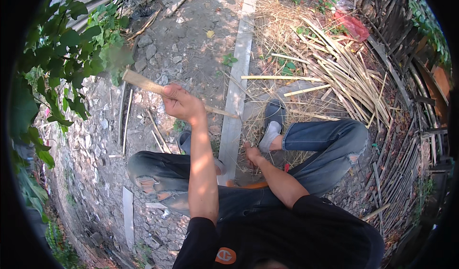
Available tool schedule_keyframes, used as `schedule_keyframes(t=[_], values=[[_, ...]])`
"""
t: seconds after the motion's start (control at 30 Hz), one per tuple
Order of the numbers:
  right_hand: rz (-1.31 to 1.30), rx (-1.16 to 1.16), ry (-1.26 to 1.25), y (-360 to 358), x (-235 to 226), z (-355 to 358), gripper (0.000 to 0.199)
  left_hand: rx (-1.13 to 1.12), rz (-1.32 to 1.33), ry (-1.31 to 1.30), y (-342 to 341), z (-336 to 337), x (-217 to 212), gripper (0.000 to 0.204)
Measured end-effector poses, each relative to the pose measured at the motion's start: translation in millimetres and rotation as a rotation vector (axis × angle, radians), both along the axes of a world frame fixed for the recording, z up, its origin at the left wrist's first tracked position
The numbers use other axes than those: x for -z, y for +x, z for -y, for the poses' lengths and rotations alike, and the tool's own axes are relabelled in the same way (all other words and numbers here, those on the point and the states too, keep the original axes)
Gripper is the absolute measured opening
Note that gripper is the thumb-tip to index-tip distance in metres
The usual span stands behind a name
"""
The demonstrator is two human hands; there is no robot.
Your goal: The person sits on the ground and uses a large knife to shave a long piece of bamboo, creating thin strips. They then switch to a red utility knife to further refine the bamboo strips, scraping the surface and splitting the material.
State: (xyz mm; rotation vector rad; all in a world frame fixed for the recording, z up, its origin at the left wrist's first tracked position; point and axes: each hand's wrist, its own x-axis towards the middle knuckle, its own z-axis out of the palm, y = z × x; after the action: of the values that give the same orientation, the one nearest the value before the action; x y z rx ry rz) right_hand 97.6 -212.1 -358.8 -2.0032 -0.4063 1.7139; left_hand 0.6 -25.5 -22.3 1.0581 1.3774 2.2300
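Left of the long, flat grey plank, my left hand is clamped around a pale brown wooden stick, its thinner-looking end over the plank. My right hand is low, just right of the plank, near a dark slip-on shoe; cannot tell whether it grips anything. Farther right, a heap of pale yellow split strips lies by dry straw.

A straight, pale-brown stick slants across, gripped mid-length, its thicker-looking end leftward.
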Motion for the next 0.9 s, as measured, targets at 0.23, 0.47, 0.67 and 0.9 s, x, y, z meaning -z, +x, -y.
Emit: schedule_keyframes(t=[0.23,0.47,0.67,0.9], values=[[-0.161,0.228,0.072,49.1,4.6,-14.8,0.067,0.210,0.128,0.089,-3.0,13.4,-38.7,0.056],[-0.028,0.405,0.452,58.7,-79.9,-72.2,0.066,0.780,0.191,0.192,2.4,-12.3,3.8,0.060],[-0.304,0.397,1.075,50.1,-314.1,-72.5,0.063,1.098,0.232,0.170,-14.4,-29.4,10.3,0.067],[-0.304,0.203,0.063,43.3,-161.6,-8.1,0.065,1.128,0.155,0.167,2.4,-20.7,2.2,0.068]])
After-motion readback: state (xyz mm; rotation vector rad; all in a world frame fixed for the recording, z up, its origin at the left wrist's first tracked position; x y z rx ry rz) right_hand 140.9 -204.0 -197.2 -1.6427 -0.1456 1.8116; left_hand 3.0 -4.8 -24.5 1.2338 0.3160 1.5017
